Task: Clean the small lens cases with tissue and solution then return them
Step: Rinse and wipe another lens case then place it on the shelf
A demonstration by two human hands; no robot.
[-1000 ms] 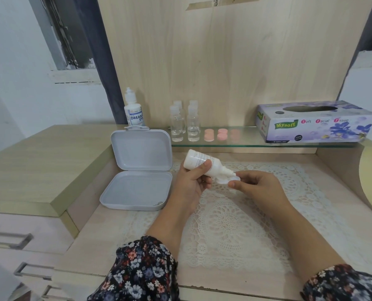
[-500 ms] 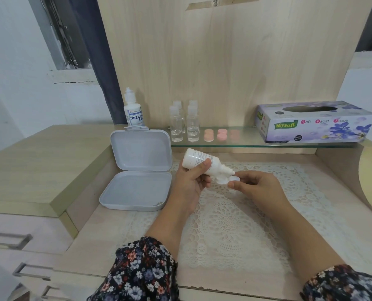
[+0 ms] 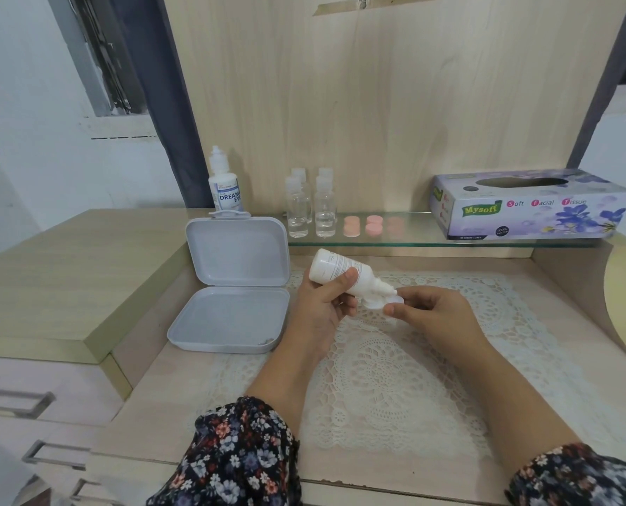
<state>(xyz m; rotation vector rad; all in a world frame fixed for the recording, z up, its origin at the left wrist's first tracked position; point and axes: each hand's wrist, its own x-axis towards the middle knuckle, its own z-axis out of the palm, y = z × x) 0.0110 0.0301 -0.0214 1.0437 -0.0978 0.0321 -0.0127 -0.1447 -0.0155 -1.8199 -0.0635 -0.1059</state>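
Note:
My left hand (image 3: 324,304) grips a white solution bottle (image 3: 337,270), tilted with its nozzle pointing down to the right. The nozzle tip sits right over a small white lens case (image 3: 379,302) that my right hand (image 3: 424,312) pinches between thumb and fingers, above the lace mat (image 3: 395,378). Several pink lens case caps (image 3: 363,225) lie on the glass shelf (image 3: 406,237). A purple tissue box (image 3: 527,204) stands at the shelf's right end.
An open grey plastic box (image 3: 231,286) lies left of my hands, lid leaning back. A second solution bottle (image 3: 225,184) and several small clear bottles (image 3: 309,208) stand on the shelf. A raised counter (image 3: 67,275) with drawers is on the left.
The bottle has tipped slightly further down, bringing its nozzle closer onto the lens case. Both hands stay in nearly the same place.

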